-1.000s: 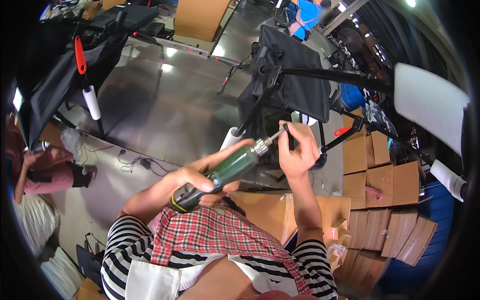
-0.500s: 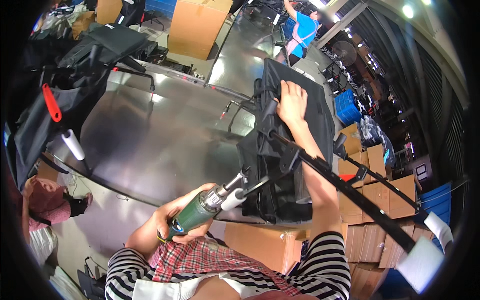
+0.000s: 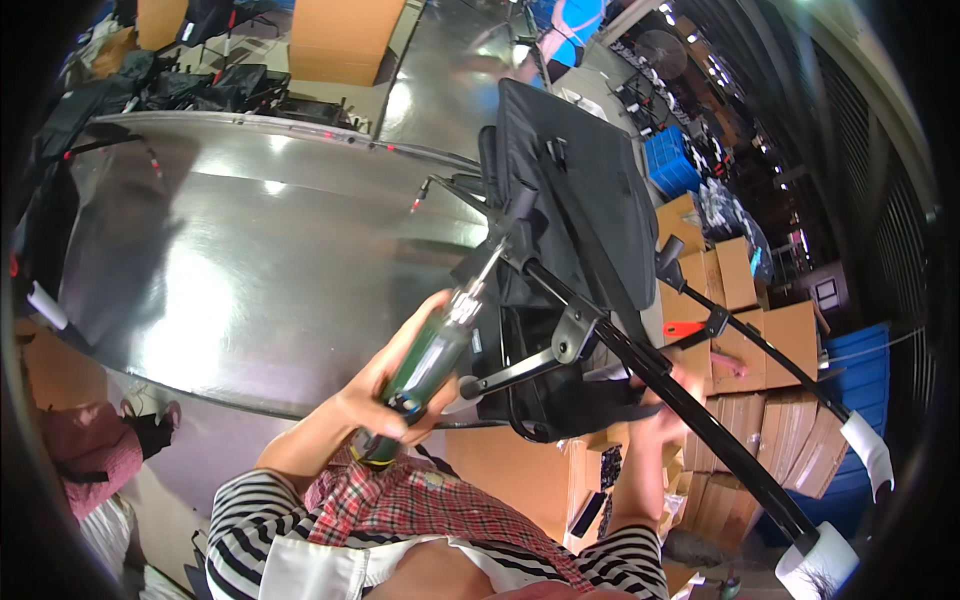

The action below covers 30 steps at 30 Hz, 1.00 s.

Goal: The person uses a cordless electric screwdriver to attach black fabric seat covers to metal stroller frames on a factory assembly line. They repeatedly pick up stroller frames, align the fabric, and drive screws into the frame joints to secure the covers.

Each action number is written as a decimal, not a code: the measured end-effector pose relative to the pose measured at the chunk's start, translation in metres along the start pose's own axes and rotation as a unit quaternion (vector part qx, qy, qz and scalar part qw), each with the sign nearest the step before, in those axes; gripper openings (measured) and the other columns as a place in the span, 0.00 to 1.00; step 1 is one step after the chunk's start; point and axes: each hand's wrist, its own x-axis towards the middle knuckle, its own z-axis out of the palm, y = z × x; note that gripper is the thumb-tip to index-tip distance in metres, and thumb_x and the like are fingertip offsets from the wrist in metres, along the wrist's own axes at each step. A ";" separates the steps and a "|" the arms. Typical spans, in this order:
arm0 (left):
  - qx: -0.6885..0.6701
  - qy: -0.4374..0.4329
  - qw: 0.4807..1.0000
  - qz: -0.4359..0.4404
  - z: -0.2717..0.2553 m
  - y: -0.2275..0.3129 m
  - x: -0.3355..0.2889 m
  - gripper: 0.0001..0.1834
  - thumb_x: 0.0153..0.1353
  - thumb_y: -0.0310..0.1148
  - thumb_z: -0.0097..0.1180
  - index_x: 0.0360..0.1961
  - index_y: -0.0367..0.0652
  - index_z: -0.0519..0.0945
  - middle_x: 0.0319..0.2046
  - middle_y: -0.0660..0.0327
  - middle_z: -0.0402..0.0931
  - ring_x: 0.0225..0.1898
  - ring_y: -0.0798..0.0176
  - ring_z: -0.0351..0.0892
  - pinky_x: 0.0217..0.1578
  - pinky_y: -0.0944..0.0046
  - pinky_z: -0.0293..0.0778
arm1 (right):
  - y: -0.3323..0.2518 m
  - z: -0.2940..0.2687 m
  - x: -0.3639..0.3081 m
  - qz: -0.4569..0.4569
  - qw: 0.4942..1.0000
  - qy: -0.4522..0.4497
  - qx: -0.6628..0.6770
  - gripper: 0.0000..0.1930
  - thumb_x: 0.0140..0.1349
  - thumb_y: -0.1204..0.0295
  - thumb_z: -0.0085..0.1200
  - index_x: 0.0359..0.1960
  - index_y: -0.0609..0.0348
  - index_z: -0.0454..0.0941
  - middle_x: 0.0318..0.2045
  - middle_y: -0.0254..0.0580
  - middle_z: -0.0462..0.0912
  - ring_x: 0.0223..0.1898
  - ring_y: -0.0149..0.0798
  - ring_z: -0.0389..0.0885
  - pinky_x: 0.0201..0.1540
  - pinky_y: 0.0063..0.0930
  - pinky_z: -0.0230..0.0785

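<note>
Green power driver [image 3: 432,362], its bluish patch [image 3: 408,405] illegible, fills the left hand [image 3: 373,404].

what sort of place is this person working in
Probably a factory assembly floor: the left hand holds a green power screwdriver near a joint of a black tubular frame, beside a wide metal-topped workbench, with cardboard boxes stacked to the right.

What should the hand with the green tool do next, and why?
Maybe the left hand should carefully line up the green power screwdriver with the black joint. The tool's metal bit points up at that joint, and its tip looks very near, but I can't tell whether it touches. So checking its aim seems sensible.
</note>
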 end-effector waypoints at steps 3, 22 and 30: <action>0.048 -0.013 0.999 0.016 -0.009 -0.011 0.025 0.70 0.46 0.23 0.69 0.77 0.64 0.27 0.32 0.51 0.70 0.19 0.64 0.74 0.27 0.61 0.78 | -0.056 -0.022 -0.023 0.073 0.986 -0.100 0.110 0.04 0.62 0.75 0.61 0.34 0.62 0.79 0.24 0.41 0.83 0.25 0.39 0.83 0.36 0.35 0.77; 0.113 0.021 0.988 0.104 0.021 -0.020 0.001 0.70 0.49 0.22 0.69 0.76 0.65 0.25 0.33 0.52 0.70 0.25 0.61 0.79 0.27 0.61 0.79 | 0.137 0.223 0.156 -0.128 0.874 -0.443 0.150 0.16 0.67 0.66 0.57 0.54 0.54 0.80 0.63 0.45 0.74 0.69 0.48 0.65 0.71 0.42 0.56; 0.108 0.048 0.977 0.179 0.041 -0.037 -0.013 0.68 0.50 0.22 0.67 0.76 0.70 0.28 0.37 0.50 0.70 0.23 0.59 0.79 0.25 0.60 0.77 | 0.070 0.197 0.175 -0.408 0.829 -0.319 -0.210 0.19 0.67 0.56 0.51 0.26 0.53 0.86 0.31 0.34 0.79 0.48 0.39 0.74 0.74 0.53 0.43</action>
